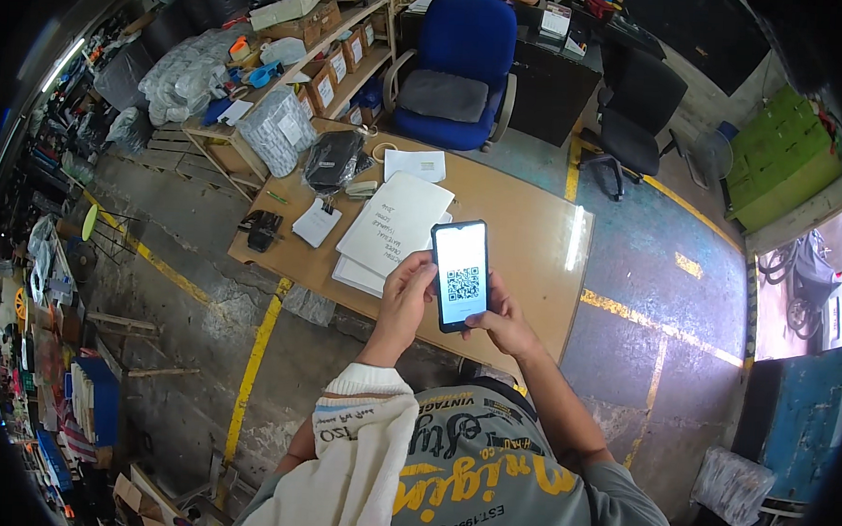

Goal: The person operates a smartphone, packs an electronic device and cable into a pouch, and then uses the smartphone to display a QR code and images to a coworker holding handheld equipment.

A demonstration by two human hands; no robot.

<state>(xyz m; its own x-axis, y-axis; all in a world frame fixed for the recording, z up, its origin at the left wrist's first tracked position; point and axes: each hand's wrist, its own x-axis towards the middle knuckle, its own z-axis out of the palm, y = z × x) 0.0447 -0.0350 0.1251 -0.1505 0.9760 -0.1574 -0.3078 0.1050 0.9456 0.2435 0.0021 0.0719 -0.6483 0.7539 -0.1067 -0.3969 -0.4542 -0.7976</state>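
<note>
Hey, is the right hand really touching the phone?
Touching: in the head view, the right hand has its thumb on the front of the phone, at its lower corner.

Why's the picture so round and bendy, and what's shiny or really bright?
In the head view, the fisheye lens bends edges and darkens corners; also in the head view, glare streaks the table, and the doorway and phone screen look bright.

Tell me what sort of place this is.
Probably a workshop or storeroom with an office corner: yellow floor line, brown labelled boxes and plastic-wrapped goods suggest storage, while the wooden desk and blue office chair suggest desk work.
</note>
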